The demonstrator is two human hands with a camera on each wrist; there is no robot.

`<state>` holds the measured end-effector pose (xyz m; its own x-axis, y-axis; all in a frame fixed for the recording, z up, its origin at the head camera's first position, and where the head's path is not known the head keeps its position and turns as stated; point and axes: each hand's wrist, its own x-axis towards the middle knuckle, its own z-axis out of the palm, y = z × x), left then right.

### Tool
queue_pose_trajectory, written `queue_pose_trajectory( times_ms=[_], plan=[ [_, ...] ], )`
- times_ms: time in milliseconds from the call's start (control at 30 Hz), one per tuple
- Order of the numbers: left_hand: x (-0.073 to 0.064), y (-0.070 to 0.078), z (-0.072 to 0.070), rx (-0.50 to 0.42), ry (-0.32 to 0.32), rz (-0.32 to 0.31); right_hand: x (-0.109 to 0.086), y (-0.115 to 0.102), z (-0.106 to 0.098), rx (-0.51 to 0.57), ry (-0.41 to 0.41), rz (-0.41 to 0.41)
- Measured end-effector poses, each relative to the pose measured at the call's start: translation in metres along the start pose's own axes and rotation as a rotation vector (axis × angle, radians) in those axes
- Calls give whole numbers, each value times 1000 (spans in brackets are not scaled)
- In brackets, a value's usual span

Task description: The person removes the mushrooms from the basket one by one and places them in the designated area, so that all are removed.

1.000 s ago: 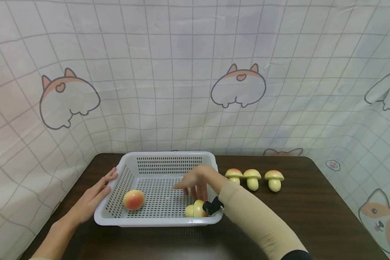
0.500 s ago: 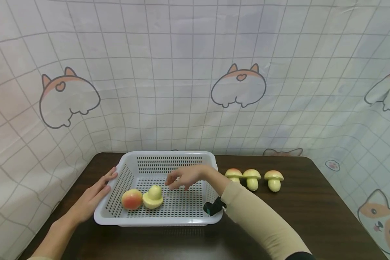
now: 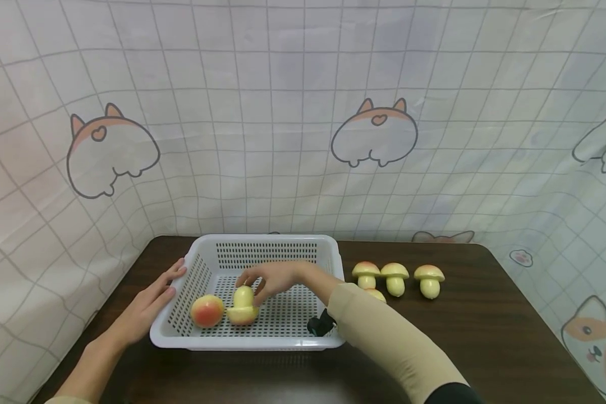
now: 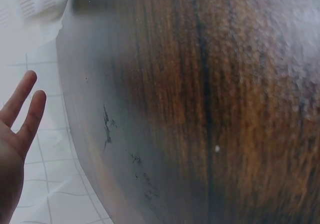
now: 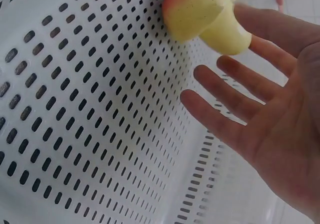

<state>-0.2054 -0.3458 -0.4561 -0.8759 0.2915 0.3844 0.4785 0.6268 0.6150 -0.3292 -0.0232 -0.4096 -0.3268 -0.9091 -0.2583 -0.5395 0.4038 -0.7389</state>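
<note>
A white perforated plastic basket [image 3: 247, 344] stands on the dark table. My left hand [image 3: 140, 311] rests on its left rim, fingers extended; in the left wrist view two straight fingers [image 4: 33, 113] show. Inside the basket, a toy mushroom [image 3: 243, 307] stands cap down, stem up. My right hand [image 3: 271, 279] reaches over it, with thumb and index finger on either side of the stem. In the right wrist view the other fingers [image 5: 220, 87] are spread apart from the mushroom. Left of it lies a rounded red-and-yellow piece [image 3: 207, 311], like a mushroom cap.
Several more toy mushrooms [image 3: 395, 279] lie on the dark wood table [image 3: 459, 336] right of the basket, one partly hidden by the right forearm. A white gridded cloth [image 3: 293, 168] with dog drawings hangs behind and beside the table.
The mushroom has moved from the basket's right front to beside the rounded piece and tipped stem up. My right hand has moved left and come to its stem. The left hand stays at the rim.
</note>
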Motion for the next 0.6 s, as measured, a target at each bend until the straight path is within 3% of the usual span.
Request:
queue_pose_trajectory(
  times_ms=[233,467,600],
  plan=[
    [2,2,-2,23,-9,-19,0,0,3,-67,-30,-11],
    [1,1,-1,29,-12,-32,1,-1,4,-255,13,61],
    [1,-1,-1,22,-9,-28,3,-1,5,-264,22,-12]
  ],
)
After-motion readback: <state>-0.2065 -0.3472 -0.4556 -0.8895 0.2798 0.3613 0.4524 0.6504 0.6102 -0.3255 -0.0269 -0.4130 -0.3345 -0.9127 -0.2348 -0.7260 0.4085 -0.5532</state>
